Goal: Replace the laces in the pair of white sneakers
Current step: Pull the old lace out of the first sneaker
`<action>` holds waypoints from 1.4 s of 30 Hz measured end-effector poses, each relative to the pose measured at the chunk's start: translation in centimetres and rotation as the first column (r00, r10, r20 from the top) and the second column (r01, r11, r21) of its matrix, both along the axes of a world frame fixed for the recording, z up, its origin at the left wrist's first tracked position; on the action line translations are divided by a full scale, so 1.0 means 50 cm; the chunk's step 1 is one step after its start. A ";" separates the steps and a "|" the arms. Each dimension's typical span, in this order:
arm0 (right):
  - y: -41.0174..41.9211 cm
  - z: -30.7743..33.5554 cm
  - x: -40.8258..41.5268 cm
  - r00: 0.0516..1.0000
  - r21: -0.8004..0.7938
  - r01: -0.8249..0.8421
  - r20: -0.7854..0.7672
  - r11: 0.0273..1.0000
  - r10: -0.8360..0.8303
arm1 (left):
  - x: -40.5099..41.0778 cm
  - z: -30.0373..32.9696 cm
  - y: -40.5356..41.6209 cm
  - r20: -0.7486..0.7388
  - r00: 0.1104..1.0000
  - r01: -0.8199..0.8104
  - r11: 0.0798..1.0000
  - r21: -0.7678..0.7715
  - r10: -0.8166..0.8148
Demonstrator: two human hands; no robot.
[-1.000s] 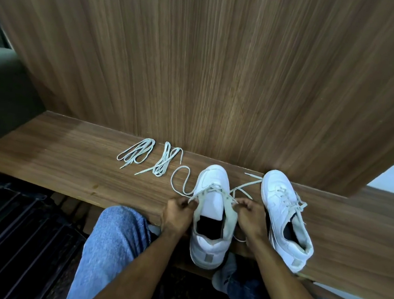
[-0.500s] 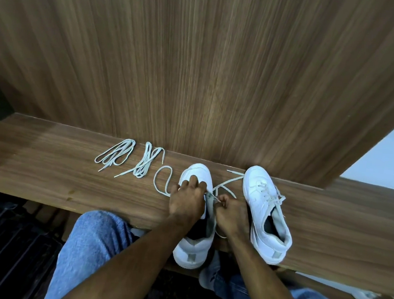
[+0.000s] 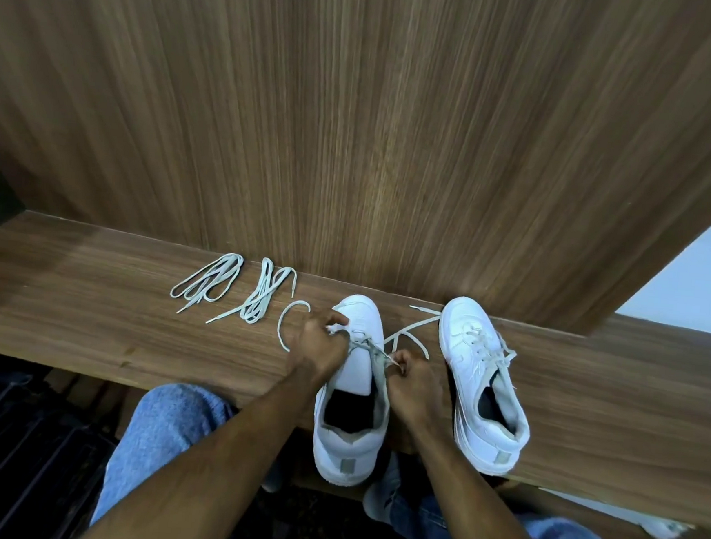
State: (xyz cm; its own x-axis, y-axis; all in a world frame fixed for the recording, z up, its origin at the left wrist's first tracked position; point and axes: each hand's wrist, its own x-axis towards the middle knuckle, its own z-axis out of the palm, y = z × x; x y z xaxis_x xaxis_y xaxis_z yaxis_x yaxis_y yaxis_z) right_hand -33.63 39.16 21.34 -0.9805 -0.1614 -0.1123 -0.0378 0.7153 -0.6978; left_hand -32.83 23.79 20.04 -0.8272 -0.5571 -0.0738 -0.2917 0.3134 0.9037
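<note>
Both hands' fingers (image 3: 341,320) pinching the lace (image 3: 368,343) over the near sneaker (image 3: 352,396); best drawn out evenly, 1 eyelet at a time.

Two white sneakers crowd the near right of a wooden bench (image 3: 86,316), the left sneaker (image 3: 348,443) hemmed by the left hand (image 3: 318,343) and right hand (image 3: 415,384), the right sneaker (image 3: 485,386) just beside. A tall wood panel (image 3: 376,143) walls off the back edge. Two bundled spare laces (image 3: 233,289) lie near the panel; bare board stretches open to the left and far right.
</note>
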 end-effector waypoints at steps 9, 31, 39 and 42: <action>-0.009 -0.008 -0.001 0.999 0.007 0.025 -0.024 1.000 -0.025 | -0.013 -0.020 0.034 0.242 0.955 0.297 0.624 -0.723 -0.174; -0.006 -0.009 0.000 1.000 0.025 0.024 -0.021 0.999 -0.023 | 0.008 -0.005 0.051 0.171 0.982 0.183 0.619 -0.764 -0.079; -0.005 -0.010 0.000 0.999 0.041 0.001 -0.037 0.999 0.001 | -0.015 0.093 -0.004 -0.336 0.726 -0.509 0.798 0.324 0.600; -0.006 -0.007 0.002 0.999 0.037 0.009 -0.046 0.999 -0.008 | -0.010 0.090 -0.001 -0.314 0.832 -0.442 0.888 0.125 0.458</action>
